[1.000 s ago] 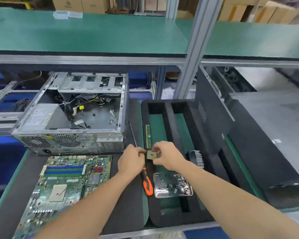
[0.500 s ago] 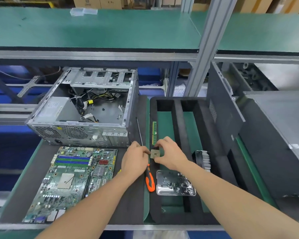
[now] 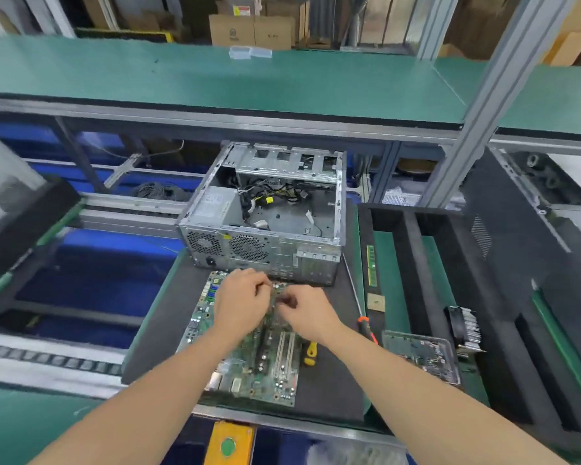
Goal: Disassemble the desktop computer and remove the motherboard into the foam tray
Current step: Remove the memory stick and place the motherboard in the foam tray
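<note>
The green motherboard [image 3: 280, 364] lies flat on the dark mat in front of the open, gutted computer case [image 3: 269, 216]. My left hand [image 3: 245, 303] and my right hand [image 3: 307, 313] are both over the board's far end, fingers curled down onto it and nearly meeting. Blur and the hands themselves hide what the fingertips touch or pinch. The black foam tray [image 3: 416, 263] stands to the right. In it lie a small square processor chip [image 3: 376, 302] and a memory stick [image 3: 370, 265].
An orange-handled screwdriver [image 3: 366, 327] lies between board and tray, and a yellow-handled tool [image 3: 311, 352] sits beside the board. A finned heat sink [image 3: 467, 327] and a metal-framed board [image 3: 423, 355] rest in the tray. A black side panel [image 3: 517, 236] leans at the right.
Both hands let go of the processor chip, which now lies in the foam tray, and moved left onto the motherboard's far end. The camera swung left and upward.
</note>
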`<state>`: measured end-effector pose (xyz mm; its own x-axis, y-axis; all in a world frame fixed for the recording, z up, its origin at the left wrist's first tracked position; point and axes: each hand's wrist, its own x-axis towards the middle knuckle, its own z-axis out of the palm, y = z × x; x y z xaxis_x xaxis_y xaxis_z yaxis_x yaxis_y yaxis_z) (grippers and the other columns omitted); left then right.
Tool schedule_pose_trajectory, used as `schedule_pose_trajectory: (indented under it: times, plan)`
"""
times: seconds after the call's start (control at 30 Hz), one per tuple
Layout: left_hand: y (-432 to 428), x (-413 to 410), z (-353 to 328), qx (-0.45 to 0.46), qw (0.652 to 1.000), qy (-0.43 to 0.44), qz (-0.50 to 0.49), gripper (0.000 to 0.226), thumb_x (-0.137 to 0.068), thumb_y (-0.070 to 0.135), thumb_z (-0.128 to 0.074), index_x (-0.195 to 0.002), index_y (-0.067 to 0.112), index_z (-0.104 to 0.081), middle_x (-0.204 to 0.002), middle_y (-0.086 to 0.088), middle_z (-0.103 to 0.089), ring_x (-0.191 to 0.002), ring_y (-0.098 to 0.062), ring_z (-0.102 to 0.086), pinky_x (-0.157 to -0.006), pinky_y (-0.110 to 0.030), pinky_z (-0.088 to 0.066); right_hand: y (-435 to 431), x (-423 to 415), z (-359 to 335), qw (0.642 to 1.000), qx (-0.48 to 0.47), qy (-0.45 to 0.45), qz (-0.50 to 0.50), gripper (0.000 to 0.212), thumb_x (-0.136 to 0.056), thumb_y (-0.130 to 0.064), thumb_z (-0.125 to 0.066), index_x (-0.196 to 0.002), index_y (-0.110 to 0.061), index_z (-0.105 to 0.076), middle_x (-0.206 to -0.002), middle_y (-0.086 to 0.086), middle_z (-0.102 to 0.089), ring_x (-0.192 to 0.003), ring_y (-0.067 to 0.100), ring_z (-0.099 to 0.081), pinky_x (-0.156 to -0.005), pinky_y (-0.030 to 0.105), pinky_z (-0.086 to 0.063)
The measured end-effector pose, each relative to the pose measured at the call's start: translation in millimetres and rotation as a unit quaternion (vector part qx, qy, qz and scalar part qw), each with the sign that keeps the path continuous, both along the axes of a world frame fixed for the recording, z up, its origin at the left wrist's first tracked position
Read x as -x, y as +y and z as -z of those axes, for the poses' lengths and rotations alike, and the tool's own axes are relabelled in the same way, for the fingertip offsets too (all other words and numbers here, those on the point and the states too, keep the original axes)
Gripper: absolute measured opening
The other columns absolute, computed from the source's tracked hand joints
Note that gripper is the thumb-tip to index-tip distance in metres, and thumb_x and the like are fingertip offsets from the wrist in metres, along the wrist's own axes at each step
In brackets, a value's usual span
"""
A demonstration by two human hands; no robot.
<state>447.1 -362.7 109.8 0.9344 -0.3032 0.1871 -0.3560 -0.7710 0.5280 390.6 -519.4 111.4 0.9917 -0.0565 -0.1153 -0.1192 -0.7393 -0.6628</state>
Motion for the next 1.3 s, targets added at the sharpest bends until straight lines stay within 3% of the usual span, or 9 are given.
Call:
schedule_pose_trajectory:
  times: [0.13, 0.23, 0.33, 0.43, 0.53, 0.83, 1.1, 1.3]
  plan:
    - [68, -19, 13, 0.007, 1.000, -0.005, -0.007, 0.025, -0.083, 0.006, -0.063, -0.086, 0.027, -0.077, -0.092, 0.013, -0.066, -0.091, -0.019, -0.060, -0.088, -0.039, -0.049, 57, -10, 11, 0.998, -0.040, 0.026, 0.050, 0.015, -0.092, -0.028, -0.063, -0.081, -0.020, -0.070, -0.073, -0.006, -0.066, -0.067, 0.010, -0.057, -0.057, 0.022, -0.040]
    - [97, -25, 34, -0.013, 1.000, -0.002, 0.017, 0.030, -0.087, 0.007, -0.065, -0.104, 0.029, -0.076, -0.120, 0.009, -0.067, -0.110, -0.018, -0.063, -0.099, -0.040, -0.048, 83, -16, 23, 0.996, 0.012, 0.023, 0.085, 0.020, -0.092, -0.035, -0.065, -0.086, -0.019, -0.076, -0.085, 0.000, -0.069, -0.083, 0.018, -0.060, -0.078, 0.031, -0.048]
    - [110, -27, 56, -0.066, 0.996, 0.028, 0.049, 0.043, -0.092, 0.018, -0.064, -0.132, 0.034, -0.064, -0.153, 0.005, -0.049, -0.138, -0.016, -0.048, -0.112, -0.042, -0.033, 99, -16, 34, 0.988, 0.066, 0.038, 0.132, 0.019, -0.089, -0.046, -0.062, -0.090, -0.030, -0.073, -0.103, 0.000, -0.056, -0.108, 0.026, -0.048, -0.097, 0.039, -0.041]
    - [114, -23, 74, -0.097, 0.993, 0.019, 0.059, 0.048, -0.096, 0.026, -0.059, -0.143, 0.034, -0.053, -0.166, 0.002, -0.027, -0.145, -0.016, -0.039, -0.117, -0.042, -0.025, 109, -10, 45, 0.986, 0.077, 0.029, 0.142, 0.018, -0.082, -0.051, -0.062, -0.086, -0.034, -0.065, -0.105, -0.004, -0.040, -0.108, 0.023, -0.034, -0.099, 0.040, -0.031]
    - [115, -20, 84, -0.095, 0.994, -0.005, 0.055, 0.047, -0.099, 0.029, -0.054, -0.147, 0.032, -0.051, -0.169, -0.001, -0.021, -0.143, -0.017, -0.042, -0.118, -0.043, -0.027, 114, -3, 52, 0.986, 0.104, 0.010, 0.131, 0.021, -0.075, -0.052, -0.063, -0.087, -0.035, -0.063, -0.103, -0.006, -0.030, -0.104, 0.019, -0.031, -0.098, 0.040, -0.030]
    - [116, -19, 94, -0.089, 0.994, -0.011, 0.054, 0.048, -0.103, 0.033, -0.043, -0.151, 0.034, -0.045, -0.170, 0.004, -0.012, -0.148, -0.013, -0.033, -0.118, -0.043, -0.027, 114, 8, 59, 0.984, 0.139, -0.007, 0.110, 0.033, -0.069, -0.059, -0.065, -0.090, -0.038, -0.053, -0.102, -0.009, -0.029, -0.102, 0.016, -0.029, -0.095, 0.036, -0.030]
    - [117, -19, 96, -0.080, 0.995, 0.005, 0.060, 0.048, -0.103, 0.032, -0.043, -0.151, 0.035, -0.042, -0.171, 0.005, -0.010, -0.152, -0.015, -0.026, -0.121, -0.045, -0.024, 114, 4, 61, 0.985, 0.104, 0.010, 0.135, 0.048, -0.062, -0.063, -0.086, -0.085, -0.038, -0.052, -0.109, -0.011, -0.035, -0.108, 0.013, -0.032, -0.091, 0.033, -0.026]
    - [117, -18, 93, -0.068, 0.995, 0.021, 0.064, 0.048, -0.104, 0.028, -0.046, -0.152, 0.034, -0.043, -0.171, 0.006, -0.008, -0.153, -0.018, -0.024, -0.121, -0.044, -0.021, 115, 5, 58, 0.987, 0.071, 0.002, 0.145, 0.049, -0.060, -0.063, -0.088, -0.085, -0.035, -0.057, -0.109, -0.011, -0.038, -0.109, 0.014, -0.034, -0.091, 0.033, -0.026]
